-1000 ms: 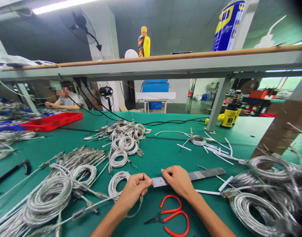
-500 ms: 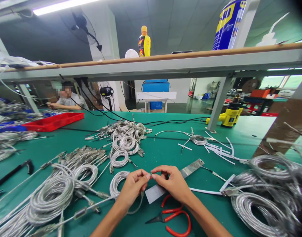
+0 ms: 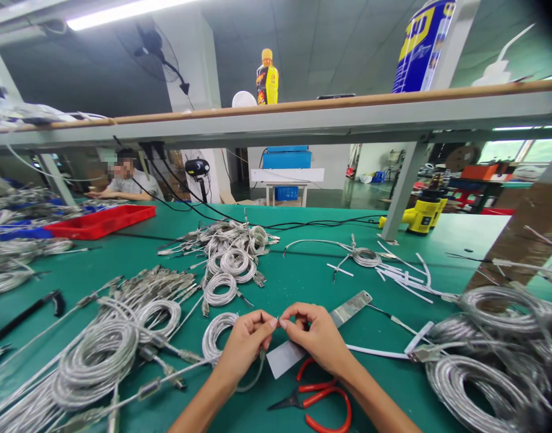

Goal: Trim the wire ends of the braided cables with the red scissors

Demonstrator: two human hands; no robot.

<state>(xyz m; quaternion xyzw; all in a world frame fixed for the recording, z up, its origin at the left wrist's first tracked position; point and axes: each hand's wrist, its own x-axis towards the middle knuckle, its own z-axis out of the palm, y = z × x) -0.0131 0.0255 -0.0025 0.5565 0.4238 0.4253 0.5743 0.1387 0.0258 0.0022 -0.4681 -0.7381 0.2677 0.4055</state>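
Note:
My left hand (image 3: pixel 245 344) and my right hand (image 3: pixel 315 337) meet fingertip to fingertip above the green table (image 3: pixel 303 282). Both pinch the thin end of a silvery cable (image 3: pixel 276 320). That cable drops below my left hand and seems to run to the coil (image 3: pixel 216 334) just left of it. A flat steel ruler (image 3: pixel 318 334) lies slanted under my right hand. Red-handled scissors (image 3: pixel 323 397) rest just below my right wrist.
Several coiled cable bundles lie left (image 3: pixel 95 361), centre (image 3: pixel 231 252) and right (image 3: pixel 478 373). White cable ties (image 3: pixel 402 273) are scattered at the right. A red tray (image 3: pixel 98 221) sits far left, near a seated person (image 3: pixel 127 180). A shelf (image 3: pixel 303 117) overhead carries a yellow bottle (image 3: pixel 267 78) and a blue can (image 3: pixel 423 45).
My hands left the ruler and rose to pinch the cable end together. The ruler swung from lying level to a slant, its left end now nearer me.

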